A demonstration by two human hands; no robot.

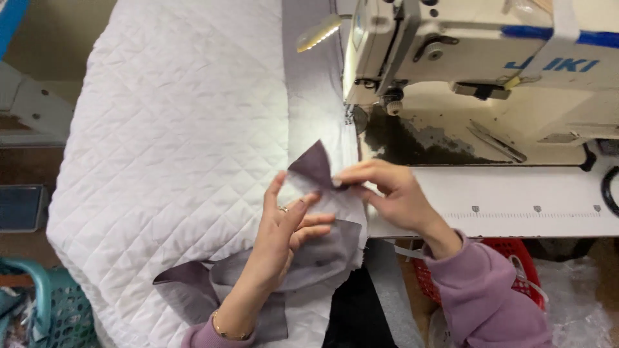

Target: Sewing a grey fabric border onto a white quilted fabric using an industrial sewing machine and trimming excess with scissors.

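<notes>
A large white quilted fabric piece (174, 129) lies spread over the sewing table, with a grey lining strip (309, 84) along its right edge. My left hand (287, 225) rests flat on grey lining fabric (322, 254) at the quilt's lower edge, fingers spread, a ring on one finger. My right hand (387, 190) pinches a folded grey fabric corner (314, 164) that stands up between the two hands. The cream sewing machine (451, 45) stands just beyond, its needle area (351, 116) above the fabric edge.
The white machine table (516, 200) extends to the right, with a ruler scale along it. A red basket (522, 258) sits below the table edge. A teal basket (45, 303) stands at lower left. A small lamp (318, 33) points at the needle.
</notes>
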